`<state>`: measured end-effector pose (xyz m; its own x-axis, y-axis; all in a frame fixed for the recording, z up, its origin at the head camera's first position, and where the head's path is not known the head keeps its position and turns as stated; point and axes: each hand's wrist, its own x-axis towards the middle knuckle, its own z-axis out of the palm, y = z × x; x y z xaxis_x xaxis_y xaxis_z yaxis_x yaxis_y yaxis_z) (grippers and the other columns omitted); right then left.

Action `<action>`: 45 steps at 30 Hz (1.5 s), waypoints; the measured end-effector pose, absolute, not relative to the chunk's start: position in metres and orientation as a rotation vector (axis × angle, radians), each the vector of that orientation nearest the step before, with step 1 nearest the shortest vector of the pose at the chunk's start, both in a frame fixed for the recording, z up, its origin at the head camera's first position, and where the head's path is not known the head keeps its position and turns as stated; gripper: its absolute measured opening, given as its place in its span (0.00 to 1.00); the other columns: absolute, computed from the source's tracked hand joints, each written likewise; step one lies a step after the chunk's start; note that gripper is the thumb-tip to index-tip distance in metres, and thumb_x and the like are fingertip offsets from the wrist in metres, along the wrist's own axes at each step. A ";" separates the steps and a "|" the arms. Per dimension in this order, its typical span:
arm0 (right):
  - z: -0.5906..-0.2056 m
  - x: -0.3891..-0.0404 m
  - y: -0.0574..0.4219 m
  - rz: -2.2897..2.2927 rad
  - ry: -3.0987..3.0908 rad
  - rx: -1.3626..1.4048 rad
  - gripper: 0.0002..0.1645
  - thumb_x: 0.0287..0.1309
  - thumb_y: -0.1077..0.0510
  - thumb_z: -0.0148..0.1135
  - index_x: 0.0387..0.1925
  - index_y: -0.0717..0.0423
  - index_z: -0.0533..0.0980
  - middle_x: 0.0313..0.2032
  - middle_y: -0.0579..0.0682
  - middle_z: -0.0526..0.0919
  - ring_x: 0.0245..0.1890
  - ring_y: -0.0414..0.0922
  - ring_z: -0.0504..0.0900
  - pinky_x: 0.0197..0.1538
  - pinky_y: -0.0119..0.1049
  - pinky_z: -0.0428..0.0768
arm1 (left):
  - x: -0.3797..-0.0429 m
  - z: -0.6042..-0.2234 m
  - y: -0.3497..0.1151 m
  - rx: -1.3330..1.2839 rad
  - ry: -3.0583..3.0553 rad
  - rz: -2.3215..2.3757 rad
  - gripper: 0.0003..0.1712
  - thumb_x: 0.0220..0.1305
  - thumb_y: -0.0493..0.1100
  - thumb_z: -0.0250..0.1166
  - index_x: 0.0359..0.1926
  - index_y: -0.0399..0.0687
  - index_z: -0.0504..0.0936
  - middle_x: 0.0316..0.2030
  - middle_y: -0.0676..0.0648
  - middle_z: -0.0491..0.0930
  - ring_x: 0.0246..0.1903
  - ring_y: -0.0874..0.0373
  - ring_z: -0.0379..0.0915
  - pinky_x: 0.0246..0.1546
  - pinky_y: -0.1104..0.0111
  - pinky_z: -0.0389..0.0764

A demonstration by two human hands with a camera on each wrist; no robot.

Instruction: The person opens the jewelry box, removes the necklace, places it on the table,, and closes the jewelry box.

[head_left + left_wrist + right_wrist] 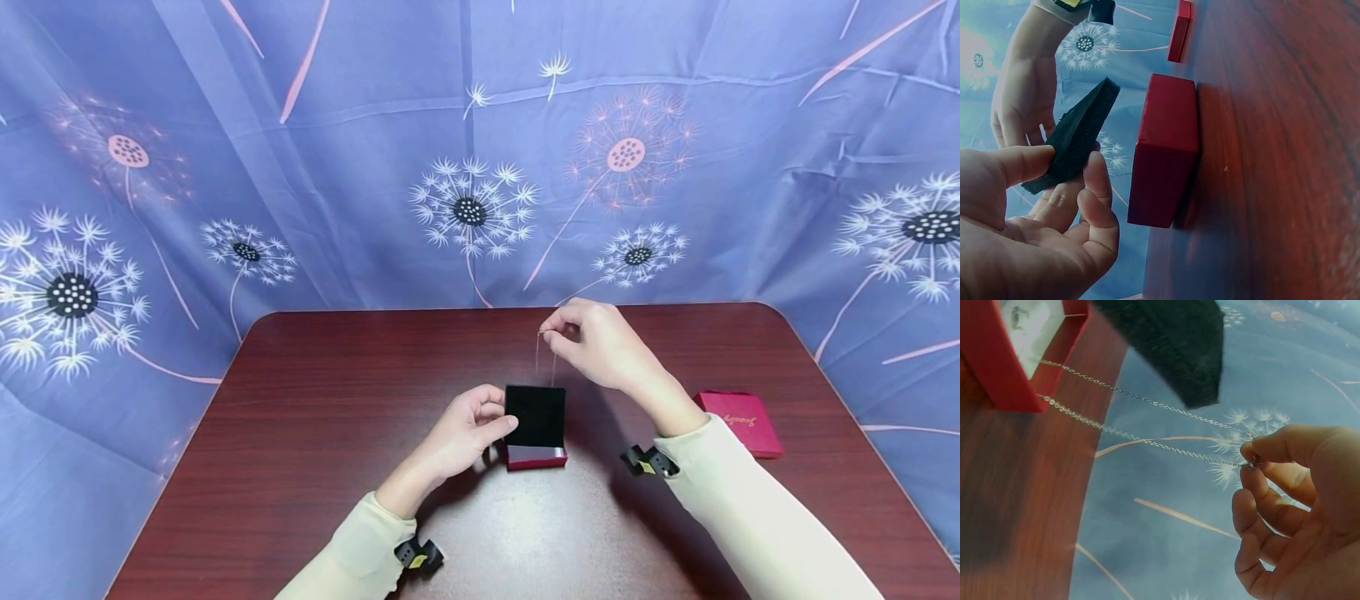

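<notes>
A black foam insert (536,415) is pinched between the thumb and fingers of my left hand (468,425). It is held tilted over a small red jewelry box (537,463) on the table; the left wrist view shows a gap between them. Up and to the right, my right hand (600,337) pinches a thin silver necklace (1088,420) at its end by thumb and forefinger. Two strands of its chain slant down from those fingertips to the box. In the right wrist view a white lining and a small silver piece (1018,319) show inside the box.
A red box lid (740,423) with gold lettering lies on the table to the right, beside the right forearm. The brown wooden table (315,400) ends at the back against a blue dandelion-print cloth (360,208).
</notes>
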<state>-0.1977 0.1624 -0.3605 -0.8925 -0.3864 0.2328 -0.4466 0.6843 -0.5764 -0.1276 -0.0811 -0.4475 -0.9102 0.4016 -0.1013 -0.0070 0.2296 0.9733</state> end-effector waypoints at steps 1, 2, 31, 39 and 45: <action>-0.359 -0.196 0.163 1.003 -2.795 0.693 0.06 0.69 0.60 0.67 0.40 0.48 0.88 0.36 0.43 0.83 0.36 0.46 0.78 0.40 0.41 0.76 | -0.128 -0.448 -0.081 0.366 2.177 1.727 0.12 0.74 0.41 0.67 0.52 0.41 0.78 0.46 0.47 0.89 0.44 0.58 0.82 0.58 0.57 0.77; -0.357 -0.195 0.163 1.010 -2.792 0.694 0.06 0.69 0.60 0.67 0.40 0.47 0.88 0.36 0.42 0.83 0.36 0.45 0.78 0.40 0.41 0.76 | -0.128 -0.448 -0.081 0.366 2.177 1.725 0.11 0.74 0.41 0.67 0.52 0.41 0.78 0.46 0.47 0.89 0.44 0.58 0.82 0.58 0.57 0.77; -0.303 -0.170 0.174 0.964 -2.633 0.742 0.09 0.67 0.63 0.66 0.39 0.46 0.88 0.34 0.39 0.84 0.32 0.40 0.77 0.37 0.35 0.75 | -0.127 -0.447 -0.082 0.353 2.192 1.721 0.14 0.74 0.41 0.67 0.54 0.40 0.78 0.47 0.47 0.89 0.44 0.58 0.81 0.59 0.55 0.76; -0.288 -0.168 0.181 0.942 -2.576 0.733 0.11 0.66 0.64 0.65 0.37 0.45 0.88 0.31 0.39 0.82 0.33 0.37 0.77 0.39 0.33 0.73 | -0.127 -0.447 -0.082 0.357 2.182 1.732 0.13 0.74 0.41 0.66 0.54 0.40 0.78 0.47 0.47 0.89 0.43 0.58 0.81 0.58 0.57 0.76; -0.278 -0.168 0.187 0.916 -2.549 0.699 0.12 0.65 0.65 0.67 0.36 0.44 0.89 0.31 0.37 0.83 0.33 0.38 0.77 0.40 0.33 0.70 | -0.128 -0.447 -0.081 0.344 2.180 1.734 0.14 0.73 0.41 0.67 0.54 0.40 0.78 0.48 0.47 0.89 0.45 0.58 0.82 0.60 0.54 0.76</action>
